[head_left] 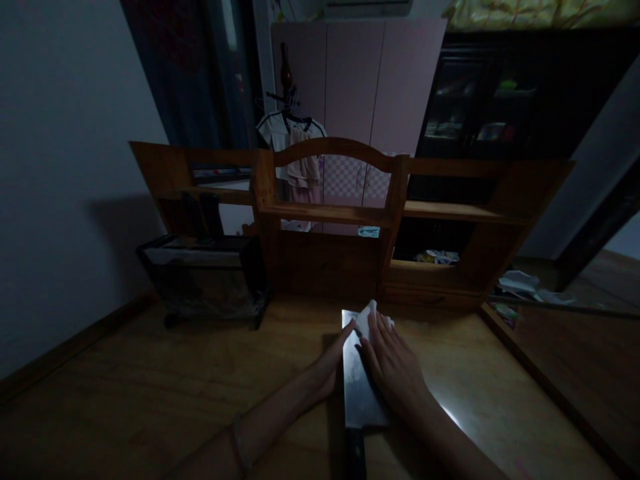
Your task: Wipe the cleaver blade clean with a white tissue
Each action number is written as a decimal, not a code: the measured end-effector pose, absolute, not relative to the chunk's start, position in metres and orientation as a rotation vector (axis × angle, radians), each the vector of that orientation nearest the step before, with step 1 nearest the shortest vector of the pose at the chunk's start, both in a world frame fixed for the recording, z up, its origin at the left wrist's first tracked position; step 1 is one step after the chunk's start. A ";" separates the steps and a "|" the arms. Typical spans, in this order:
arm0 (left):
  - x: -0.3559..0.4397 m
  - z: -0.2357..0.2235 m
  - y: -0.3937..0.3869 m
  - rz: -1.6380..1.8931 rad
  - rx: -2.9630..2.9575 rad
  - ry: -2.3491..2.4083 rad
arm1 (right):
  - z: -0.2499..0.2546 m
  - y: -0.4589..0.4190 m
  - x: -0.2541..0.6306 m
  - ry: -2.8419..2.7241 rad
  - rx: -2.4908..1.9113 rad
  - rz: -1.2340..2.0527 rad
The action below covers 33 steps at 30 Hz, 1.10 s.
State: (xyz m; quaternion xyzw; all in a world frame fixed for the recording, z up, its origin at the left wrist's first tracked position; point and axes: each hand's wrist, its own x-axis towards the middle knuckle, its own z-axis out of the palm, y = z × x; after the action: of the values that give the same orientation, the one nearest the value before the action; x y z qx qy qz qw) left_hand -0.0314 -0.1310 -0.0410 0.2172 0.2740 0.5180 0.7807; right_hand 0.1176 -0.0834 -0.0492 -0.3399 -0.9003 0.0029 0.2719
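Note:
A cleaver (356,390) with a broad metal blade and a black handle is in front of me, its handle pointing toward me. My left hand (333,365) grips the blade by its left edge, thumb near the far end and the other fingers mostly hidden behind it. Over the far right part of the blade, my right hand (393,353) presses a white cloth or tissue (367,319) against the metal. Part of that white piece sticks out past the fingers.
Beneath the hands is a wooden tabletop (280,373). A wooden shelf unit (330,213) stands along its back. To the left is a dark, glass-fronted box (200,283) with black handles (213,213) sticking up from it. A raised wooden edge (545,387) runs down the right side.

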 end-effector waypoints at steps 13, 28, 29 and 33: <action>-0.050 -0.029 -0.123 1.297 0.331 0.520 | -0.040 -0.101 0.116 -2.646 -0.733 0.147; -0.067 -0.028 -0.118 1.219 0.308 0.555 | -0.010 -0.125 0.112 -2.783 -0.481 0.462; -0.067 -0.028 -0.118 1.224 0.299 0.564 | -0.011 -0.124 0.112 -2.782 -0.502 0.466; -0.065 -0.027 -0.119 1.258 0.288 0.584 | -0.022 -0.115 0.114 -2.772 -0.627 0.417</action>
State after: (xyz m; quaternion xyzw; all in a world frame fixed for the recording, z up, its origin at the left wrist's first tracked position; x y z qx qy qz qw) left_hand -0.0651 -0.1191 -0.0273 0.1324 0.2681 0.5776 0.7596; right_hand 0.1143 -0.1154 -0.0221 -0.2163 -0.9563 0.1440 0.1342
